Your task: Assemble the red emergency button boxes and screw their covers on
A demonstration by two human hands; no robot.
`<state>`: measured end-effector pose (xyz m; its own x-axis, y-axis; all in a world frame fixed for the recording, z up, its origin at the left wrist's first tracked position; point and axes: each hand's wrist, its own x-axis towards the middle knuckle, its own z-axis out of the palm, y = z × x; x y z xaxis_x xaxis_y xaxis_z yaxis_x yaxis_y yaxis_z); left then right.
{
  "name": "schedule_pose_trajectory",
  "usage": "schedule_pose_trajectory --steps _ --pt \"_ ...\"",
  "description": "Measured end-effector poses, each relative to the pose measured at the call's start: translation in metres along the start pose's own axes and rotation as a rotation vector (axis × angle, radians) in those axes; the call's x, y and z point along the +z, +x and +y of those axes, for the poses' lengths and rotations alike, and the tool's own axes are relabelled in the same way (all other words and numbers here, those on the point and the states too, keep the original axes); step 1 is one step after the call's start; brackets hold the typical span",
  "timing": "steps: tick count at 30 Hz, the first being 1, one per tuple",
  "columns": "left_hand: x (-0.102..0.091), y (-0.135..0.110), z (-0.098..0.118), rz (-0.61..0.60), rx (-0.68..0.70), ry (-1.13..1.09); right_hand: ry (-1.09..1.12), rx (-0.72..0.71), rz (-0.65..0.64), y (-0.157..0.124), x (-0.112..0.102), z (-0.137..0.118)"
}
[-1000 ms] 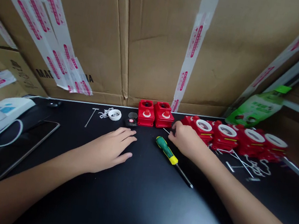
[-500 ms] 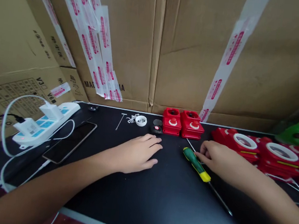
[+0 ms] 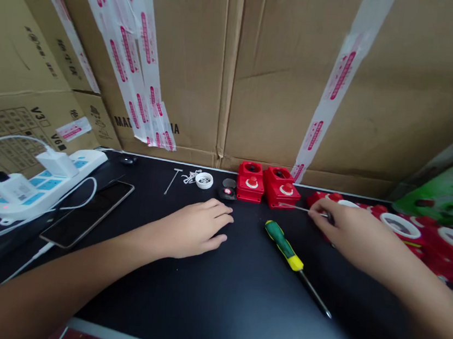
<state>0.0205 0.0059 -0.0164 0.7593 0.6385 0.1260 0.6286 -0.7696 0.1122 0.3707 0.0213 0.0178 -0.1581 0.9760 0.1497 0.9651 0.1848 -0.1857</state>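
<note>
My left hand (image 3: 198, 229) rests palm down on the black table (image 3: 209, 310), its fingers stretched out and holding nothing. My right hand (image 3: 338, 219) is closed on a thin metal rod (image 3: 300, 207), with a dark end showing under the fingers. The rod points left, and its tip overlaps the lower front of a red box with a round knob (image 3: 284, 190); I cannot tell whether they touch. Beside that box stands a similar red box (image 3: 250, 183). Between my hands lies a green and yellow screwdriver (image 3: 283, 244), its shaft toward the front right.
Several red units with white rings (image 3: 401, 226) line the right side. At the back are a T-shaped metal tool (image 3: 173, 181), a white round cap (image 3: 204, 180) and a small dark round part (image 3: 227, 191). A phone (image 3: 89, 213) and power strip (image 3: 49, 186) lie left. Cardboard (image 3: 278, 88) stands behind.
My right hand has moved up and right, away from the screwdriver, and the rod in it now lies nearly level before the red box. The view has shifted slightly right; my left hand stays put.
</note>
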Motion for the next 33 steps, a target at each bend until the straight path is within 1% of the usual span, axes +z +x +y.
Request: schedule_pose_trajectory --steps 2,3,4,5,7,8,9,10,12,15,18,20,22,24,25,27,29,30,31,32,33 --pt "-0.002 0.001 0.001 0.065 -0.024 -0.035 0.027 0.04 0.018 -0.004 -0.014 -0.002" --pt "-0.003 0.001 0.002 0.12 -0.041 -0.064 0.073 0.038 0.029 -0.007 -0.019 -0.005" --pt "-0.005 0.001 0.005 0.191 -0.055 -0.099 0.138 0.018 0.055 -0.01 -0.024 -0.011" --pt "-0.008 0.001 0.008 0.273 -0.055 -0.135 0.232 -0.054 0.037 -0.014 -0.026 -0.018" --pt "-0.013 0.0 0.017 0.408 0.016 -0.184 0.397 -0.231 -0.119 -0.021 -0.026 -0.036" --pt "-0.015 -0.001 0.023 0.433 0.085 -0.183 0.435 -0.298 -0.205 -0.025 -0.023 -0.046" --pt "-0.017 -0.002 0.028 0.432 0.16 -0.163 0.467 -0.353 -0.27 -0.028 -0.02 -0.056" --pt "-0.017 -0.002 0.034 0.414 0.228 -0.13 0.49 -0.395 -0.305 -0.031 -0.016 -0.065" --pt "-0.016 -0.003 0.043 0.39 0.3 -0.067 0.508 -0.465 -0.336 -0.035 -0.007 -0.079" --pt "-0.013 -0.002 0.045 0.378 0.277 -0.051 0.568 -0.476 -0.352 -0.038 0.002 -0.089" --pt "-0.015 -0.002 0.029 0.333 0.234 -0.088 0.639 -0.424 -0.335 -0.038 0.007 -0.09" --pt "-0.02 -0.002 0.015 0.275 0.2 -0.116 0.658 -0.392 -0.302 -0.036 0.01 -0.09" --pt "-0.025 -0.003 0.008 0.164 0.174 -0.125 0.665 -0.361 -0.262 -0.034 0.014 -0.09" --pt "-0.028 -0.004 0.009 0.06 0.137 -0.132 0.663 -0.35 -0.245 -0.033 0.017 -0.092" --pt "-0.029 -0.004 0.013 0.035 0.127 -0.119 0.658 -0.354 -0.247 -0.033 0.018 -0.093" --pt "-0.029 -0.005 0.02 0.025 0.147 -0.071 0.655 -0.375 -0.282 -0.034 0.018 -0.094" --pt "-0.032 -0.006 0.017 0.03 0.18 -0.043 0.682 -0.364 -0.318 -0.036 0.018 -0.094" --pt "-0.036 -0.007 0.008 0.029 0.152 -0.045 0.695 -0.345 -0.308 -0.036 0.017 -0.093" --pt "-0.042 -0.008 -0.006 0.03 0.079 -0.048 0.698 -0.323 -0.275 -0.036 0.017 -0.092" --pt "-0.049 -0.011 -0.024 0.067 -0.079 0.011 0.685 -0.303 -0.225 -0.035 0.016 -0.089" --pt "-0.056 -0.014 -0.045 0.124 -0.312 0.11 0.656 -0.289 -0.166 -0.034 0.016 -0.086"
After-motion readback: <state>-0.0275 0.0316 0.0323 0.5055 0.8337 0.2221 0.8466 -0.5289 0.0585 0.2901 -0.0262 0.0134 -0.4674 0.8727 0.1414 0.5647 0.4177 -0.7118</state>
